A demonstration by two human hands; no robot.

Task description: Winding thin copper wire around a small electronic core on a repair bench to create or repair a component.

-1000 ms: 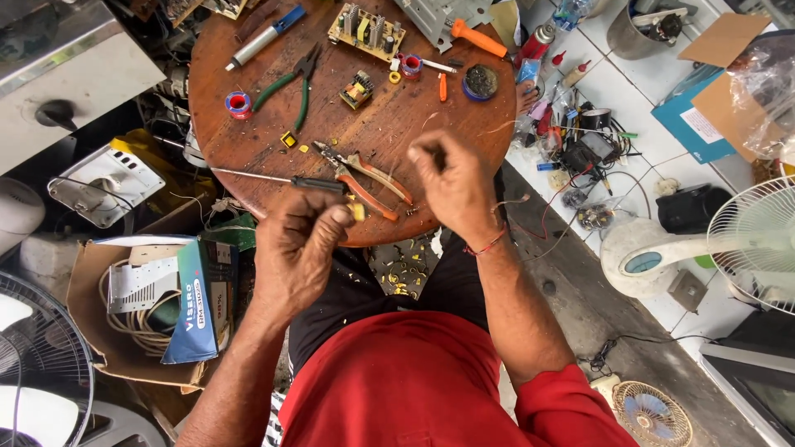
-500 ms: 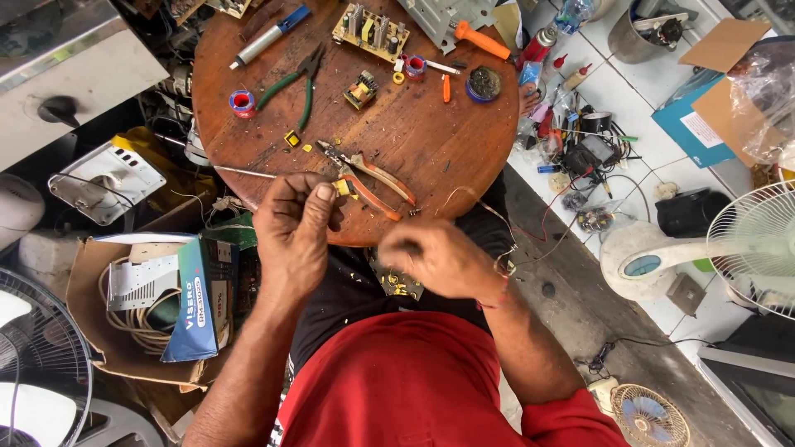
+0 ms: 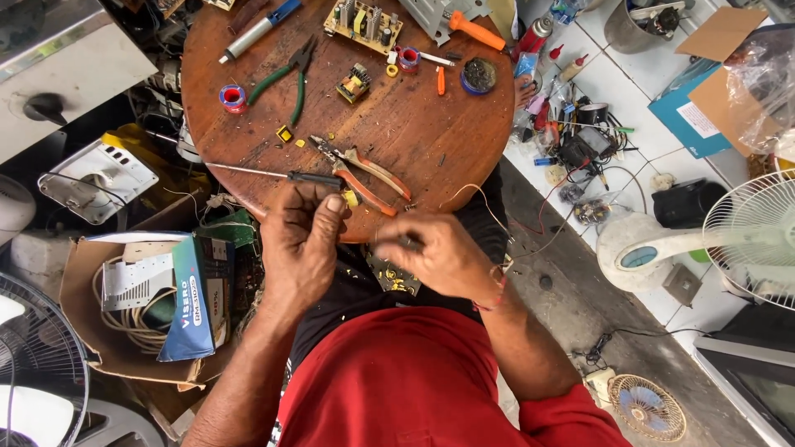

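- My left hand [image 3: 302, 240] sits at the near edge of the round wooden table [image 3: 431, 141], fingers curled together and thumb tip pressed down on a small item; the item is too small to identify, so I cannot tell what they are clamped on.
- My right hand [image 3: 435, 252] is just beside the left, over my lap, fingers pinched shut on a small dark part [image 3: 408, 242], possibly a component or a wire end.
- A thin wire [image 3: 476, 199] loops from near the right hand up over the table edge.
- A screwdriver with a black handle [image 3: 310, 177] lies on the table just above my left hand, its long shaft pointing left.
- Orange-handled pliers [image 3: 368, 174] lie beside it, jaws pointing up and left, handles toward my hands.
- A small yellow piece [image 3: 350, 199] rests at the table edge between the pliers and my left thumb.
- Farther back on the table: green-handled pliers [image 3: 286, 79], a red-and-blue solder spool [image 3: 233, 98], a circuit board [image 3: 363, 23], and a small yellow-wound transformer [image 3: 354, 83].
- An open cardboard box [image 3: 116, 306] with coiled cable stands on the floor to my left.
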